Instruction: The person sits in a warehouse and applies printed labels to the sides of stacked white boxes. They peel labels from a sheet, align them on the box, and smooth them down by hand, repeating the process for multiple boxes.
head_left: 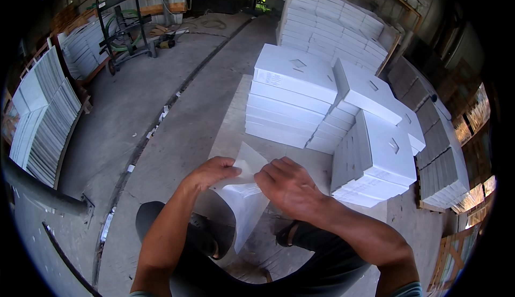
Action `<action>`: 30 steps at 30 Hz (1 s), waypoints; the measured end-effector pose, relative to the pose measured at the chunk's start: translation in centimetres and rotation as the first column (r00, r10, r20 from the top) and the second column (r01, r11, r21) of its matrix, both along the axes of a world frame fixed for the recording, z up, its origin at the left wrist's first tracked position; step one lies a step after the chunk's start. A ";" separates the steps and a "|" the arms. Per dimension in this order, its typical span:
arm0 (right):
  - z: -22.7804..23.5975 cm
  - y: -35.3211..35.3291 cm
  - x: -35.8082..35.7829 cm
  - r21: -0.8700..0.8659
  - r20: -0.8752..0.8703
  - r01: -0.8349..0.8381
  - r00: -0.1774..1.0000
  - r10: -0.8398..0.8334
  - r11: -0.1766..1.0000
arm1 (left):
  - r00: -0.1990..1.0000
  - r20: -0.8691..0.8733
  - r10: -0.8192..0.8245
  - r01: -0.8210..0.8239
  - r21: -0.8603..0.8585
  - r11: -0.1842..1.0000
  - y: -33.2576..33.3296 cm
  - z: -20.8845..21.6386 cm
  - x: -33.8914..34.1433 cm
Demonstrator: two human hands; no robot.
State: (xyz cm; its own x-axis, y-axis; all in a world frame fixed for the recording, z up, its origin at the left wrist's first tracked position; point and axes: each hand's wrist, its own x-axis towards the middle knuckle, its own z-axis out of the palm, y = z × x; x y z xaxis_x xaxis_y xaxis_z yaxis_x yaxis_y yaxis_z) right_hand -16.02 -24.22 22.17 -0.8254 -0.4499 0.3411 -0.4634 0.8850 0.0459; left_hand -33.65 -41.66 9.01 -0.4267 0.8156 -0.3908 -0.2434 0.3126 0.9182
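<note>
Between my hands hangs a thin white sheet of paper (245, 211), creased and curling, with a pointed corner sticking up above my fingers and its lower end dangling over my feet. My left hand (212, 172) pinches its upper left side between thumb and fingers. Closed on the upper right side is my right hand (289, 184), its fingers curled so that the fingertips are partly hidden. Just beyond my hands stand stacks of flat white cardboard boxes; the nearest is the right stack (381, 144), with the left stack (292, 82) farther off.
A large pile of white boxes (332, 23) rises behind. Grey stacks (440, 157) line the right on pallets. At left are leaning sheet stacks (45, 114), a black hand truck (123, 29) and a dark pipe (48, 192). A groove (166, 109) with scraps crosses the concrete floor.
</note>
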 end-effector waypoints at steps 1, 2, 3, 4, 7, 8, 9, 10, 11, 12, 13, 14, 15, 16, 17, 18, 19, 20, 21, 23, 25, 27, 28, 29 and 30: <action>0.2 0.0 0.1 0.011 0.008 0.010 1.000 -0.010 1.000 | 1.000 -0.009 -0.007 0.007 -0.001 1.000 0.0 -0.1 -0.1; 0.3 0.1 0.1 0.007 0.008 0.020 1.000 -0.020 1.000 | 0.999 -0.023 -0.023 0.023 -0.012 1.000 0.0 -0.4 -0.4; 0.4 0.1 0.2 0.005 0.008 0.029 1.000 -0.029 1.000 | 0.998 -0.042 -0.037 0.036 -0.023 0.999 0.0 -0.6 -0.5; 0.4 0.2 0.3 0.004 0.007 0.038 0.999 -0.038 0.999 | 0.997 -0.061 -0.051 0.049 -0.035 0.998 -0.1 -0.8 -0.7; 0.3 0.4 0.4 0.005 0.009 0.068 0.998 -0.068 0.998 | 0.967 -0.223 -0.121 0.092 -0.135 0.987 -0.1 -2.6 -1.7; 0.3 0.5 0.3 0.000 0.009 0.080 0.997 -0.080 0.997 | 0.928 -0.330 -0.172 0.104 -0.216 0.971 -0.1 -3.8 -2.7; 0.2 0.8 0.2 -0.013 0.005 0.106 0.994 -0.106 0.994 | 0.911 -0.362 -0.197 0.098 -0.274 0.957 -0.4 -5.1 -3.3; 0.0 1.1 0.1 -0.027 0.001 0.132 0.991 -0.132 0.991 | 0.893 -0.390 -0.224 0.091 -0.332 0.939 -0.5 -5.6 -3.6; -0.4 1.7 -0.1 -0.049 -0.007 0.171 0.985 -0.171 0.984 | 0.910 -0.352 -0.217 0.078 -0.368 0.927 -0.7 -5.9 -3.7; -0.9 2.3 -0.2 -0.089 -0.006 0.206 0.978 -0.207 0.975 | 0.910 -0.347 -0.228 0.074 -0.405 0.912 -0.8 -6.6 -3.9; -1.5 2.8 -0.4 -0.128 0.000 0.237 0.971 -0.239 0.963 | 0.912 -0.337 -0.236 0.069 -0.439 0.896 -1.2 -7.6 -4.2; -2.1 3.3 -0.7 -0.186 0.013 0.262 0.964 -0.264 0.947 | 0.895 -0.362 -0.262 0.065 -0.475 0.878 -1.4 -9.0 -4.9; -2.5 3.6 -0.8 -0.236 0.066 0.312 0.950 -0.305 0.920 | 0.895 -0.367 -0.255 0.043 -0.498 0.866 -1.8 -10.4 -5.3; -3.0 4.3 -0.7 -0.278 0.121 0.377 0.926 -0.357 0.884 | 0.893 -0.370 -0.259 0.034 -0.517 0.855 -1.3 -10.7 -5.2; -3.3 4.9 -0.4 -0.305 0.215 0.466 0.883 -0.416 0.831 | 0.907 -0.354 -0.227 0.008 -0.525 0.851 -1.0 -11.0 -5.1; -3.8 5.6 -0.2 -0.318 0.275 0.525 0.848 -0.454 0.789 | 0.916 -0.343 -0.207 -0.007 -0.529 0.849 -0.7 -11.3 -4.9; -4.4 6.1 -0.3 -0.331 0.335 0.576 0.812 -0.478 0.747 | 0.927 -0.330 -0.178 -0.030 -0.538 0.842 -0.9 -11.7 -4.7; -4.9 6.7 -0.4 -0.338 0.357 0.602 0.793 -0.493 0.723 | 0.932 -0.324 -0.164 -0.041 -0.541 0.840 -0.9 -12.2 -4.6; -5.5 7.4 -0.6 -0.332 0.377 0.634 0.768 -0.518 0.699 | 0.931 -0.319 -0.179 -0.038 -0.571 0.820 -0.8 -12.8 -4.4; -6.9 8.4 -1.3 -0.306 0.414 0.693 0.714 -0.564 0.653 | 0.925 -0.301 -0.232 -0.025 -0.658 0.752 -0.7 -14.1 -4.3; -7.7 9.5 -1.8 -0.271 0.427 0.735 0.671 -0.607 0.621 | 0.912 -0.318 -0.261 -0.012 -0.655 0.756 -0.3 -15.1 -3.7; -8.2 10.6 -2.1 -0.244 0.421 0.757 0.646 -0.637 0.606 | 0.873 -0.391 -0.291 -0.026 -0.633 0.774 0.6 -15.8 -2.7; -8.2 11.0 -2.1 -0.232 0.417 0.772 0.629 -0.656 0.592 | 0.839 -0.470 -0.274 -0.076 -0.600 0.796 1.5 -15.8 -2.1; -8.1 11.2 -2.3 -0.223 0.410 0.784 0.614 -0.674 0.579 | 0.798 -0.547 -0.251 -0.131 -0.565 0.814 2.1 -15.8 -1.6; -8.1 11.3 -2.7 -0.213 0.409 0.794 0.602 -0.686 0.570 | 0.751 -0.620 -0.227 -0.185 -0.527 0.830 2.7 -15.8 -1.1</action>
